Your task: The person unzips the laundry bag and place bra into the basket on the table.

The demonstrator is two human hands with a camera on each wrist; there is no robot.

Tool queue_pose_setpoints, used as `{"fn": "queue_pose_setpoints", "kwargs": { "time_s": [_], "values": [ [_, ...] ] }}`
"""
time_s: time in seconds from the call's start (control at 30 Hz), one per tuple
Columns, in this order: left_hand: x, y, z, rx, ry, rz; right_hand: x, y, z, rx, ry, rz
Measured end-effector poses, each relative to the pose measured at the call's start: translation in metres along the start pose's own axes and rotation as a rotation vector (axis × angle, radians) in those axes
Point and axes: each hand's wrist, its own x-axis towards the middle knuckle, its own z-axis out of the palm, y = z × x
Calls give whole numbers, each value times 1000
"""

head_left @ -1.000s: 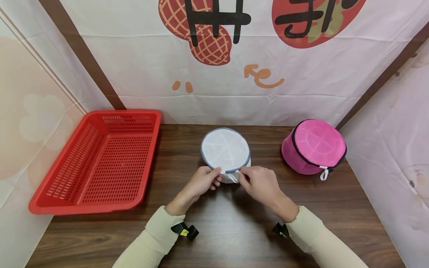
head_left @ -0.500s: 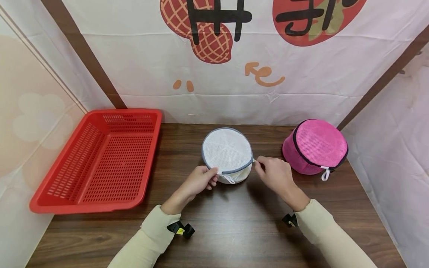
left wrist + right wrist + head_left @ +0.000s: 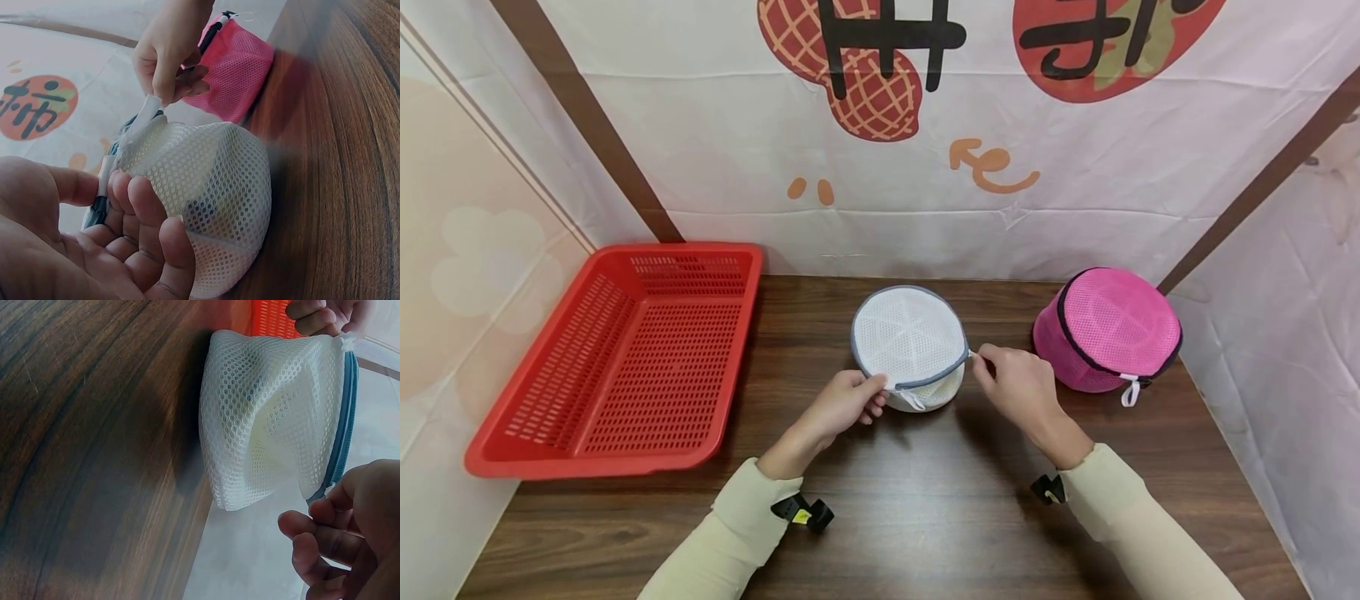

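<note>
A round white mesh laundry bag (image 3: 908, 332) stands on the table, its lid edged by a grey-blue zipper (image 3: 345, 434). At the front left of that rim, my left hand (image 3: 844, 402) pinches the edge between thumb and fingers, close to a white loop (image 3: 913, 400). Over at the right side, my right hand (image 3: 1019, 385) pinches the zipper pull, and the rim is drawn to a point there. The mesh wall (image 3: 250, 419) sags in folds below the zipper. Something darker shows faintly through the mesh in the left wrist view; its kind is unclear.
To the left lies a red perforated plastic basket (image 3: 662, 367). A pink mesh laundry bag (image 3: 1120, 321) with black trim and a white loop stands at the back right. Printed cloth walls (image 3: 715, 142) enclose the wooden table (image 3: 910, 517) at the back and sides.
My right hand has travelled from the rim's front to its right side with the zipper pull, slowing lately. The rim now stretches rightward. My left hand has shifted slightly left, still gripping.
</note>
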Motion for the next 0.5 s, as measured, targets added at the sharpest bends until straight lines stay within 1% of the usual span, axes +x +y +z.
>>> {"fn": "queue_pose_setpoints", "kwargs": {
  "time_s": [0.3,0.5],
  "values": [
    [1,1,-3,6,-13,-13,0,0,0,-2,9,1],
    [2,2,-4,-6,-8,-10,1,-1,-2,0,-6,5]
  ]
}}
